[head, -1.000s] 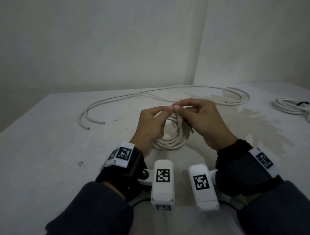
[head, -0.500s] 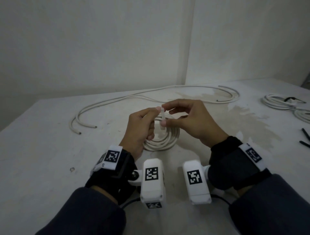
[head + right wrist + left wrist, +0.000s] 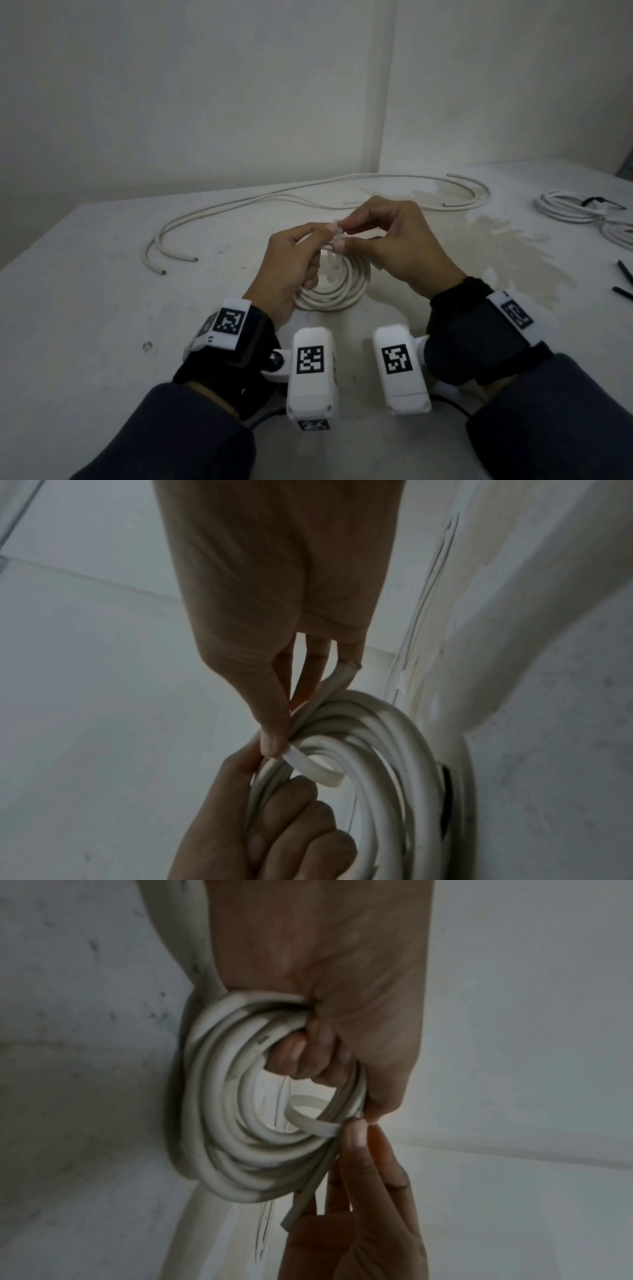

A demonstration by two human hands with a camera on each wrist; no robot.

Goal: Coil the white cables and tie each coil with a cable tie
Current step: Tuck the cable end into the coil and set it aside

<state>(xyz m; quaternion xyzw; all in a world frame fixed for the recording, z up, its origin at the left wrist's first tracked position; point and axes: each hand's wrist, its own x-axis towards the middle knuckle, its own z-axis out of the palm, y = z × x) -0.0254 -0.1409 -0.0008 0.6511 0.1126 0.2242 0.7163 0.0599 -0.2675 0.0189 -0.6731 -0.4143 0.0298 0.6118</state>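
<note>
The left hand (image 3: 291,263) is gripping the white coil (image 3: 337,291), standing on edge on the table (image 3: 102,308), fingers curled through its turns. The right hand (image 3: 397,246) is pinching the white cable tie (image 3: 310,1118) looped around the bundle. Keep the turns bunched tightly while drawing the tie snug, so no loop is slipping free.

Probably a bare workroom: plain white walls (image 3: 205,85) meeting in a far corner, and a stained white table (image 3: 85,291).

The second tied coil (image 3: 620,236) runs off the head view's right edge; the black sticks (image 3: 624,282) are perhaps cable ties.
</note>
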